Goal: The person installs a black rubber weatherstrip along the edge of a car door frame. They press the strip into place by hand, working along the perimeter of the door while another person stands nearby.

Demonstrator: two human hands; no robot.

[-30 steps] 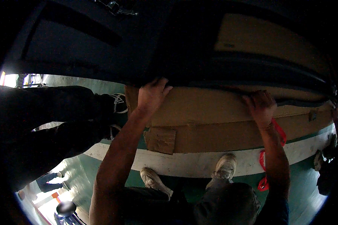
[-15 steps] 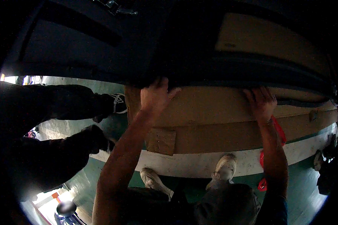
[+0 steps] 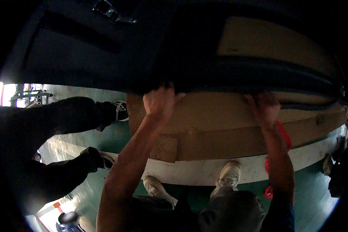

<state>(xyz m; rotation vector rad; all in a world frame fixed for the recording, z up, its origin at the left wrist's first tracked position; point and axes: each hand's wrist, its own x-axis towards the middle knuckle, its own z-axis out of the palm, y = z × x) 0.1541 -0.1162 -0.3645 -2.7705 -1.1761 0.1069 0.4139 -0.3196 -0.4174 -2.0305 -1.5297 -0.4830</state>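
A large, dark, fabric-like panel (image 3: 77, 65) spreads across the far side, with a metal buckle-like part (image 3: 111, 12) on its upper left. My left hand (image 3: 158, 101) grips the panel's near edge, fingers bent over it and thumb pointing right. Farther right along the same edge, my right hand (image 3: 265, 106) is closed on it too. The fingertips of both hands are lost in the dark material. Under the edge lies a brown cardboard box or sheet (image 3: 220, 112), also showing as a tan area (image 3: 274, 42) inside the panel's outline.
Another person's dark-trousered legs (image 3: 65, 116) stand at the left. Red strap-like material (image 3: 283, 135) hangs by my right forearm. My light shoes (image 3: 230, 172) are beside a white floor band (image 3: 197, 178) on green floor. A dark round-topped object (image 3: 67, 219) is lower left.
The panel sits slightly lower in view, with the metal part now showing more. My right hand has shifted a little left along the edge. Both hands keep their grip.
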